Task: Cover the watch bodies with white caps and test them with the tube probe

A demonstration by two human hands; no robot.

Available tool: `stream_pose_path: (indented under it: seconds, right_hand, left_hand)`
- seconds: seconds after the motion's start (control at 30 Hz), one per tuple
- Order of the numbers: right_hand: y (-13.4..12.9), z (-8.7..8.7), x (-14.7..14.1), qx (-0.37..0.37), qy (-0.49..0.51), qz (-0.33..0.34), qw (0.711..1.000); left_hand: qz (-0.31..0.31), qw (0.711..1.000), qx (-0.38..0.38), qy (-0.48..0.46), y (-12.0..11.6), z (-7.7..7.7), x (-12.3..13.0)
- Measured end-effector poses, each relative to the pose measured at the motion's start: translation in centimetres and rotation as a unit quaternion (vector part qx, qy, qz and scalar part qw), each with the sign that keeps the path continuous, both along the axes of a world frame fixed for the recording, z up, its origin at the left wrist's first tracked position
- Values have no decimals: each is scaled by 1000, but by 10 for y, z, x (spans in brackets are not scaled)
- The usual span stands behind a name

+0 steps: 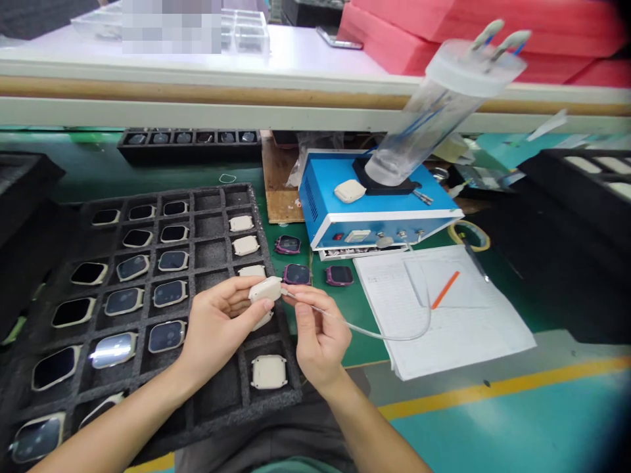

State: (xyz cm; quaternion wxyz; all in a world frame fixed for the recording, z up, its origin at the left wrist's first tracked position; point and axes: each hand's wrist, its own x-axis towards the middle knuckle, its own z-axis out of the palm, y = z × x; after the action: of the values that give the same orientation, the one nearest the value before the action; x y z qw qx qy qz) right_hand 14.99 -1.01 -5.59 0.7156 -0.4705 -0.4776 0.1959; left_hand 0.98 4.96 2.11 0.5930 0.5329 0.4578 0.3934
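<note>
My left hand (217,318) is closed round the edges of a cream smartwatch case (265,289), held above the right side of a black foam tray (211,223). Between the fingertips of my right hand (321,332) is the end of a thin grey cable (389,337); its tip meets the side of the case, though I cannot tell whether it is plugged in. The cable loops back to the front of a blue box (320,190). Cream cases lie face down in the tray's right column, and watches with dark screens (167,336) fill several left compartments.
Purple-framed watches (339,275) lie on the green mat beside the tray. Papers (453,328) with an orange strip lie at right, near a tape roll (469,235). A clear cylinder (419,118) stands on the box beside another cream case (350,191). A shelf edge (197,105) crosses behind.
</note>
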Motion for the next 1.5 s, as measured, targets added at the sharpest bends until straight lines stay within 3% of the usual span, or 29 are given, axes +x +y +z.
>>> stream_pose_path:
  seconds: [1.5]
  right_hand:
    - [5, 2, -2, 7, 25, 29, 999]
  left_hand:
    - [25, 999, -11, -34, 1, 5, 3]
